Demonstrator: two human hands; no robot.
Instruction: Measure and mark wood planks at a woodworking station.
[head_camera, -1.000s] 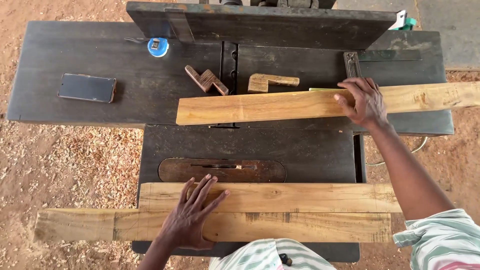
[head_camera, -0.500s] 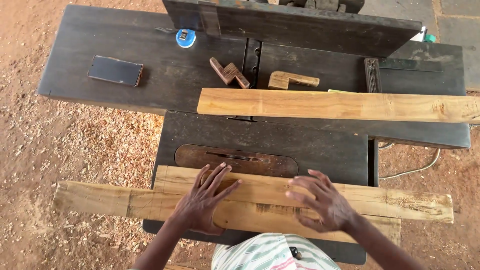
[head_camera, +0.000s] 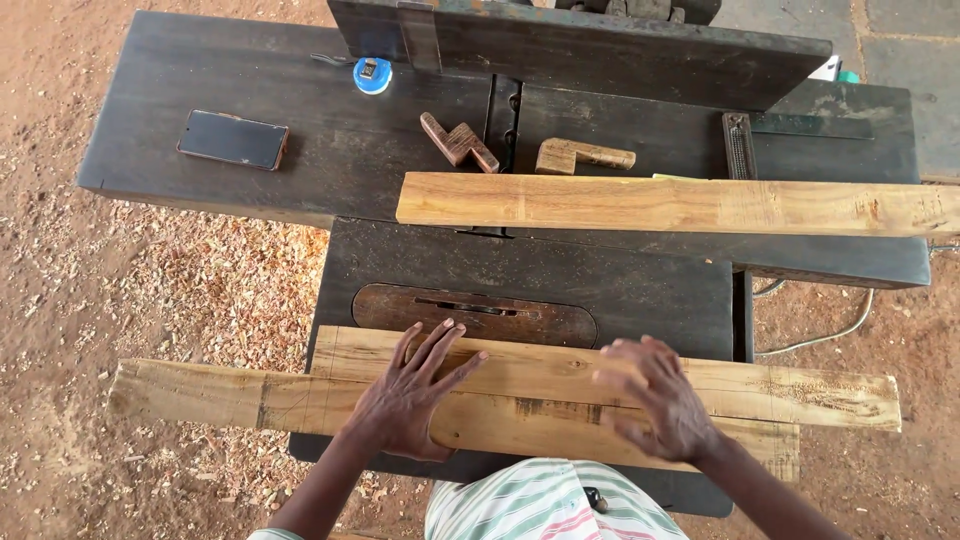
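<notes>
Head view: left hand (head_camera: 408, 400) flat, fingers (head_camera: 440, 345) spread, palm down on two boards at the near edge of the table (head_camera: 640, 285); nothing gripped. Right hand (head_camera: 660, 405) also open, fingers loosely spread, blurred, over the same boards approx at 3 o'clock from the left hand; can't tell if it touches them. Upper plank (head_camera: 800, 388) runs off to 3 o'clock, lower plank (head_camera: 190, 392) sticks out past the table toward 9 o'clock; they lie side by side, touching. At 12 o'clock from the hands: rusty saw-slot plate (head_camera: 475, 312), then a third plank (head_camera: 680, 203) across the table. Beyond it, two small wood blocks (head_camera: 458, 142), blue tape measure (head_camera: 372, 74), and a phone (head_camera: 232, 139) at 10 o'clock. Sawdust (head_camera: 200, 290) on the ground.
</notes>
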